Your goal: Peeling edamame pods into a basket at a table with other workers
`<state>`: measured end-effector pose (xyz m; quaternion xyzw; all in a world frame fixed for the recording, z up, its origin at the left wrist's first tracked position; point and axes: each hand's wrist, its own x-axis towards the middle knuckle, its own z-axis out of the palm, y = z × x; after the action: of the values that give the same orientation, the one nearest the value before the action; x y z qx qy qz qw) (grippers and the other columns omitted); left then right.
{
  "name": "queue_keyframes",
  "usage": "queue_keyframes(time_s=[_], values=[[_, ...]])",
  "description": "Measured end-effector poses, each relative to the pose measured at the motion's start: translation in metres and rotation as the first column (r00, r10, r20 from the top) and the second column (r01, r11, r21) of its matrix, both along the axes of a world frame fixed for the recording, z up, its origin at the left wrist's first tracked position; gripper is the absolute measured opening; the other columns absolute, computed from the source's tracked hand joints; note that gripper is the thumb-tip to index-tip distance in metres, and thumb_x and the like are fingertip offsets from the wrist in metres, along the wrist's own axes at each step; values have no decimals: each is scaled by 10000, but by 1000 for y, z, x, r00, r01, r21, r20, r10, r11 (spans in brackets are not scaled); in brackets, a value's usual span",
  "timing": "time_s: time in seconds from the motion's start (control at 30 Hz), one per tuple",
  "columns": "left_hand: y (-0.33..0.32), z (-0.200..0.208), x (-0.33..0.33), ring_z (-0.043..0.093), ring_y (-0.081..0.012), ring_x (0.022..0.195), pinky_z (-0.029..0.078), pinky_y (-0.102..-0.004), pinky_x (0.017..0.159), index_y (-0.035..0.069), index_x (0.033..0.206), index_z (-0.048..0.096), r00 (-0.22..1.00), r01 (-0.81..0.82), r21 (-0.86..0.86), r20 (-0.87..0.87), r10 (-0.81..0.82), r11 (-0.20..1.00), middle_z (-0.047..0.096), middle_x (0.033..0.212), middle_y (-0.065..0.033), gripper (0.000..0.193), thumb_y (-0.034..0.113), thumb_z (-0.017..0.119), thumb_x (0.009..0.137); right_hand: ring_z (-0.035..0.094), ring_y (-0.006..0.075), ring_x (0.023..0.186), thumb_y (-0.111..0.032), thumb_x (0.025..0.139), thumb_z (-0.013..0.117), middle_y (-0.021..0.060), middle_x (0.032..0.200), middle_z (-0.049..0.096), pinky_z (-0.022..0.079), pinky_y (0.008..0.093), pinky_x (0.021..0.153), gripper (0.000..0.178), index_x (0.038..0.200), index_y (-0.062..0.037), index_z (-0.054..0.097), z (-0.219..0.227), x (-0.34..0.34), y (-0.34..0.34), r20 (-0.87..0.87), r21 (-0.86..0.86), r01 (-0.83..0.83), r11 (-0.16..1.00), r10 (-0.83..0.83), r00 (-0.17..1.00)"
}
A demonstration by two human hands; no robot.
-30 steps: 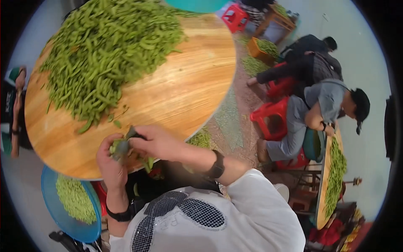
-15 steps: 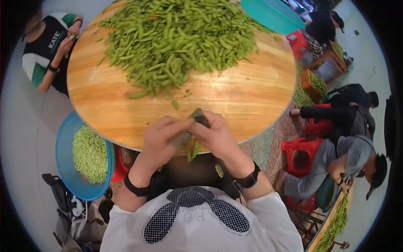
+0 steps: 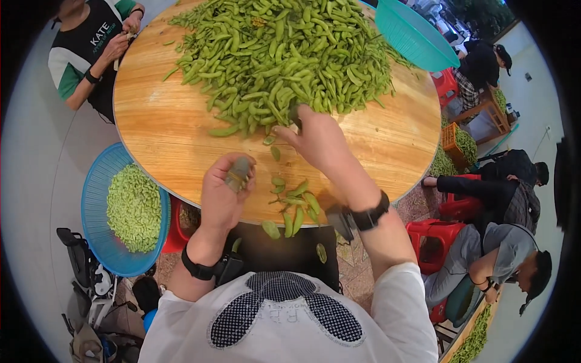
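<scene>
A large heap of green soybean pods [image 3: 284, 66] covers the far part of the round wooden table [image 3: 163, 151]. My right hand [image 3: 324, 139] reaches to the heap's near edge, fingers apart, with a dark cover on one digit and no pod visible in it. Over the near left of the table, my left hand [image 3: 221, 193] is closed, fingers curled; a grey, banded cover [image 3: 239, 172] sits at its thumb. Whatever those fingers hold is hidden. Several loose pods [image 3: 296, 209] lie at the table's near edge. A flat pod [image 3: 321, 253] is over my lap.
A blue basket of shelled beans [image 3: 133, 209] stands to the left, below the table. A teal basin [image 3: 414, 36] rests at the far right rim. Another person [image 3: 97, 54] works at the far left. Seated people, red stools [image 3: 430, 242] and an orange crate [image 3: 457, 145] are on the right.
My hands have parted: the right has moved forward to the heap, the left slightly left and up. Several pods now show at the near edge where the hands were. The view has shifted.
</scene>
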<state>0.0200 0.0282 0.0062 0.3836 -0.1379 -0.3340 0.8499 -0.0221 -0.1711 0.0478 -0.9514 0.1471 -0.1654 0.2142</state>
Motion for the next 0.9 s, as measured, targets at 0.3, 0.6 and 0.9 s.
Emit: queue_keyframes(time_s=[0.3,0.6,0.9], values=[[-20,14,0,476,-65,608,284,-134,447,45,1055,579,987,26,177,-163,3,984,542,784,-2,175,68,522,892,492,124,562,-148,846,617,16,635,542,407,267,524,198,784,26,547,-6,-33,26,-67,534,-82,842,139,988],[-23,1,-9,593,-77,752,467,-195,592,13,1055,590,990,90,143,-122,-73,986,637,891,-39,230,9,600,825,379,68,526,-165,960,408,-16,652,449,307,215,474,177,883,-34,499,-6,-67,39,-1,965,-75,253,291,957],[-15,-1,-14,595,-95,802,483,-222,682,6,1041,602,974,195,-65,-103,-201,979,637,935,-36,206,32,605,837,261,27,498,-186,966,431,-35,684,420,205,173,434,136,945,-79,512,-4,-77,47,-4,964,61,-258,216,976]])
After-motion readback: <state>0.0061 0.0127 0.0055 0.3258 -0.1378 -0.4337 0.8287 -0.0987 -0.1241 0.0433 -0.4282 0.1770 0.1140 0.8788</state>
